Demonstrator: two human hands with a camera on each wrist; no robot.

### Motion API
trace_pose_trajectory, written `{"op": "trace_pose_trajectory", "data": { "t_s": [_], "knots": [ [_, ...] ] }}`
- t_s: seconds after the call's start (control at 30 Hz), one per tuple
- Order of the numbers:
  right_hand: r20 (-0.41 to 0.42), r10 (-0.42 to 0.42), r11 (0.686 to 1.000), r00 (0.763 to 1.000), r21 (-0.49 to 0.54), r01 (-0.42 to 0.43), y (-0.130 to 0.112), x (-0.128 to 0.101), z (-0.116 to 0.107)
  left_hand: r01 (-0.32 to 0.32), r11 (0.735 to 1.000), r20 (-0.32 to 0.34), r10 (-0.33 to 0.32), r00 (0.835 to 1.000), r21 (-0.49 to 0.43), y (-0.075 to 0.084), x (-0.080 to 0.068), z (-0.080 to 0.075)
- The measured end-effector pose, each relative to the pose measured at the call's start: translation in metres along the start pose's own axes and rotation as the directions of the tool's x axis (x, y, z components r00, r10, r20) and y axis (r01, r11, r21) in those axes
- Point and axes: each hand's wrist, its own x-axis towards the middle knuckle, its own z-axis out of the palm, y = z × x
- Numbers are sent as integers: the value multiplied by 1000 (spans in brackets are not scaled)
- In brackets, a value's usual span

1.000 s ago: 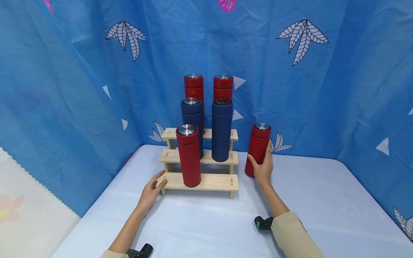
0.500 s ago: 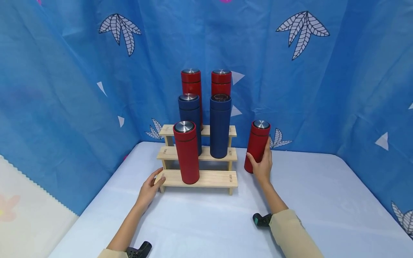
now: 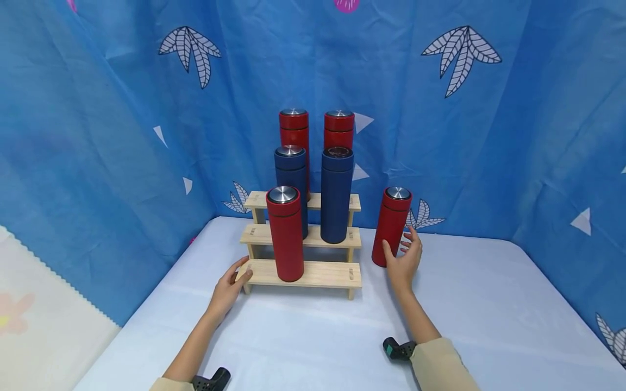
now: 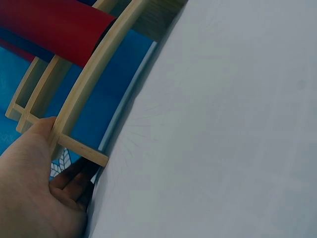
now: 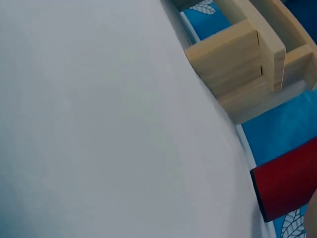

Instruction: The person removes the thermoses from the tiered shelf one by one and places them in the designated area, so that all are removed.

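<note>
In head view alone, spread right hand (image 3: 404,262) flanks bottle (image 3: 393,220); left hand (image 3: 227,289) grips rack (image 3: 329,273).

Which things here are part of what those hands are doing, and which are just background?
Part of the job, it seems:
wooden stand, held by the left hand
separate red flask at the right hand
five flasks on the stand

Just surroundings:
blue backdrop
pale tablecloth
black wrist devices

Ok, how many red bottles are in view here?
4: front bottle on the bottom shelf, back-left bottle and back-right bottle behind blue bottles, rightmost bottle on the table by the right hand. Others could be hidden.
</note>
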Motion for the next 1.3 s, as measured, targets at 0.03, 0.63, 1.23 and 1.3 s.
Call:
{"op": "trace_pose_trajectory", "data": {
  "t_s": [0.03, 0.63, 1.23, 1.3],
  "knots": [
    [-31, 3, 1000, 1000, 0, -3, -3, -1, 0, 0, 1000, 0, 0, 1000, -1, 0, 0, 0],
    [30, -369, 861, 929, 388, 329, -163, -33, 35, -12, 1000, 8, 12, 1000, 26, 1, -1, -2],
    [389, -306, 925, 869, 337, 175, -154, -92, 104, -24, 998, -3, 24, 1000, 63, -1, 0, -1],
    [409, -286, 937, 866, 309, 164, -153, -95, 107, -25, 998, -1, 25, 1000, 61, -1, 0, -1]
  ]
}}
